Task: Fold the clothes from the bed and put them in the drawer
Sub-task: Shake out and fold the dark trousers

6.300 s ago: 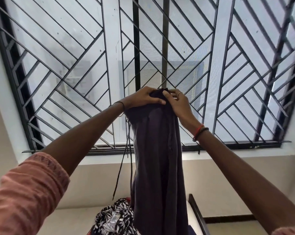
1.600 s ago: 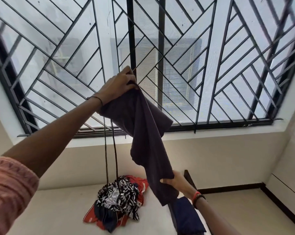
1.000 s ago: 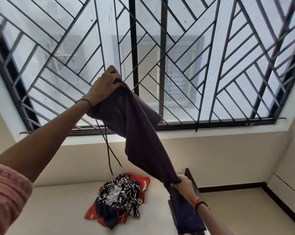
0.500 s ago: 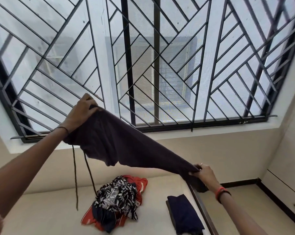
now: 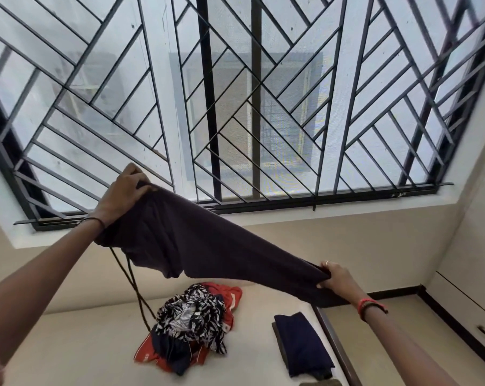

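The dark purple cloth garment (image 5: 208,246) hangs in the air above the bed, pulled into a taut slanting band between the two hands. The left hand (image 5: 121,193) is raised high, its fingers curled round the bunched upper end; the right hand (image 5: 337,277) is lower and grips the narrow lower end in a closed fist. Two thin dark drawstrings (image 5: 132,282) dangle from the upper end. Below, on the cream bed (image 5: 82,344), lies a crumpled heap of black-and-white patterned, red and navy clothes (image 5: 194,324), and well apart from it a folded navy garment (image 5: 302,344) near the bed's dark wooden edge (image 5: 336,344). A black metal window grille (image 5: 263,107) fills the wall behind.
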Tool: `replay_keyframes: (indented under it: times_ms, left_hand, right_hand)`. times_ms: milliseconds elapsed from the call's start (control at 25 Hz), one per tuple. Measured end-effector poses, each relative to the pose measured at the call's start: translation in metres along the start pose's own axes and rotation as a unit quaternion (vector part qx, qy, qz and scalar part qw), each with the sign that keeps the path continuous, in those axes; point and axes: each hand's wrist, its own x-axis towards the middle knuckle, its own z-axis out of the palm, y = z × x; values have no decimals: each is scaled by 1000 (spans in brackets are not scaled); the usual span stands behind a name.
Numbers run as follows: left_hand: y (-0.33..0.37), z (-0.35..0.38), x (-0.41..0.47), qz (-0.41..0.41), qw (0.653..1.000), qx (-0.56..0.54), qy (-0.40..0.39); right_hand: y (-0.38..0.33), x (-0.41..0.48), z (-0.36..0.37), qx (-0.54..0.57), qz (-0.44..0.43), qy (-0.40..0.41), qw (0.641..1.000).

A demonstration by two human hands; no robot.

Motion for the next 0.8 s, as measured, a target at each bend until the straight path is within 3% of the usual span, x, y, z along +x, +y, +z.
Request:
replay_keyframes:
  times_ms: [160, 280, 440, 520, 640, 800]
  left_hand:
    - [-7, 3, 0, -13, 1000, -7, 2]
    - [-14, 7, -5, -27, 1000, -11, 0]
    - [-26, 22, -22, -72, 997, -31, -7]
    - [-32, 30, -30, -80, 996, -29, -8]
    - [-44, 39, -37, -120, 992, -30, -8]
    - [-54, 61, -46, -144, 987, -38, -69]
  right_hand:
    - [3, 0, -1, -59, -11, 60, 996]
    - [10, 1, -11, -61, 29, 113, 991]
    - [18, 8, -37, 100, 97, 83, 987]
    - [22, 5, -53, 176, 103, 30, 978]
    - [31, -4, -69, 362, 113, -39, 925]
    - [27, -4, -71, 512, 96, 62, 851]
